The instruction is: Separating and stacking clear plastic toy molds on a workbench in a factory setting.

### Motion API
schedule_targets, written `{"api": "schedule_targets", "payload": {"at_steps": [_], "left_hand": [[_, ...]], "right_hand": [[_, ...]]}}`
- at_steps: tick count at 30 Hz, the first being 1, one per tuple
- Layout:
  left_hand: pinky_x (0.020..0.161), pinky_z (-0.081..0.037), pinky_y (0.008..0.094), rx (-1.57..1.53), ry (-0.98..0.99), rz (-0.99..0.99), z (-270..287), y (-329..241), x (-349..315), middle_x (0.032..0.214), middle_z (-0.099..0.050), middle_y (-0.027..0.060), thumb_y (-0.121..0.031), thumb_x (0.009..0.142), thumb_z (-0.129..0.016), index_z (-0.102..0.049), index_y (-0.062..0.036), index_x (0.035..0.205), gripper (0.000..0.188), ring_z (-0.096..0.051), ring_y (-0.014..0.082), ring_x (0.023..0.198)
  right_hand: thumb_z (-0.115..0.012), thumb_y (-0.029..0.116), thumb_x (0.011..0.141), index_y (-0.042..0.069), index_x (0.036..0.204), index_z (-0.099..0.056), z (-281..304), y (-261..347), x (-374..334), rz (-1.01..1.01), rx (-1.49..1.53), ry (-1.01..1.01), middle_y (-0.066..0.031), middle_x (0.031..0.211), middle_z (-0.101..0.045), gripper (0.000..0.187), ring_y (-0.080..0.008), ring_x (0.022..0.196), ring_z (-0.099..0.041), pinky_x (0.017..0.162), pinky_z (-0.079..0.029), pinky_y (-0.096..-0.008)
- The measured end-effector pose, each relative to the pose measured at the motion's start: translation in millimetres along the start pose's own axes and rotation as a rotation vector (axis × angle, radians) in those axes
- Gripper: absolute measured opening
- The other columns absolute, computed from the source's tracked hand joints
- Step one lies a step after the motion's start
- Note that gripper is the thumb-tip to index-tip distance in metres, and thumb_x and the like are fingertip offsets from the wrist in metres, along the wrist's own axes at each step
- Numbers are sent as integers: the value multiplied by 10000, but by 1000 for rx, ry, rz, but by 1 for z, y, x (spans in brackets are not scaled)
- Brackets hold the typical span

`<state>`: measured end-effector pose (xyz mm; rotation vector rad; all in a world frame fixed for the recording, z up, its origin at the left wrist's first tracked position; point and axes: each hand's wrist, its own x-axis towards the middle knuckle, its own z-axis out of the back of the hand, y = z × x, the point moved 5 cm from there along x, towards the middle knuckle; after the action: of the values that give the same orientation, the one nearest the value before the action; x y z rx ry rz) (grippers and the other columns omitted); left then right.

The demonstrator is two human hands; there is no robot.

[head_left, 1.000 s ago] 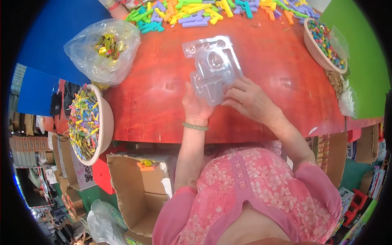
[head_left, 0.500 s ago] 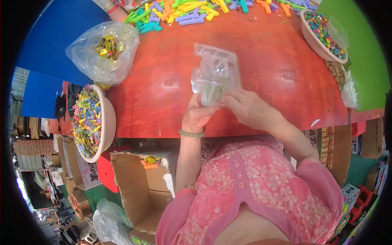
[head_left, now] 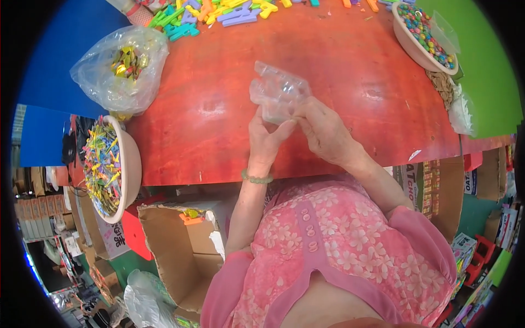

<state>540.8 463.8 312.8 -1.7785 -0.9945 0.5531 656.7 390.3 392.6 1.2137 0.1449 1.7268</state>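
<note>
Both hands grasp one item, a clear moulded plastic tray (head_left: 281, 90), raised in front of the torso above the red table (head_left: 219, 142). Left hand (head_left: 264, 143), with a green bead bracelet (head_left: 256, 177) at the wrist, holds its near left part, thumb toward the near edge. Right hand (head_left: 325, 134) pinches the near right corner, fingers bent. Neither hand is nearer: both touch the tray, fingertips almost meeting. Tray extends away from the grip, far edge sloping down to the right; blur and foreshortening leave the long axis uncertain. Surroundings: coloured plastic toy guns (head_left: 240, 16) along the far side; clear bag (head_left: 147, 71) of gold-coloured pieces at far left; basin of small mixed pieces (head_left: 129, 169) at near left; basin of coloured balls (head_left: 409, 48) at far right. All lie well apart from the tray; nothing is seen between it and the toy guns except bare tabletop.
</note>
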Motion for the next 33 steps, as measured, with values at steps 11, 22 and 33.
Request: {"api": "schedule_targets", "payload": {"at_steps": [11, 22, 33], "left_hand": [[893, -479, 304, -208, -149, -29, 27, -7, -16, 1229, -557, 89, -5, 866, -553, -403, 4, 1358, 515, -566, 178, 1102], [879, -515, 428, -295, -293, -39, 73, -17, -31, 1290, -532, 129, -23, 850, -544, -449, 13, 1304, 465, -513, 250, 1195], [825, -571, 377, -565, -118, 567, 40, 1, -64, 1180, -575, 311, -633, 947, -279, -444, 142, 1244, 846, -644, 356, 1012]], "right_hand": [[-501, 123, 986, 43, 927, -516, 87, -52, -12, -436, 282, -365, 2, 779, -532, 101, -51, 660, -495, 596, -414, -200], [-613, 17, 894, 12, 1018, -680, 118, -60, -31, -331, 98, -274, -8, 849, -607, 141, -87, 711, -556, 636, -444, -219], [-704, -36, 683, 18, 884, -693, 106, -20, -32, 78, -516, -234, -89, 798, -611, 208, -239, 699, -601, 612, -480, -326]]}}
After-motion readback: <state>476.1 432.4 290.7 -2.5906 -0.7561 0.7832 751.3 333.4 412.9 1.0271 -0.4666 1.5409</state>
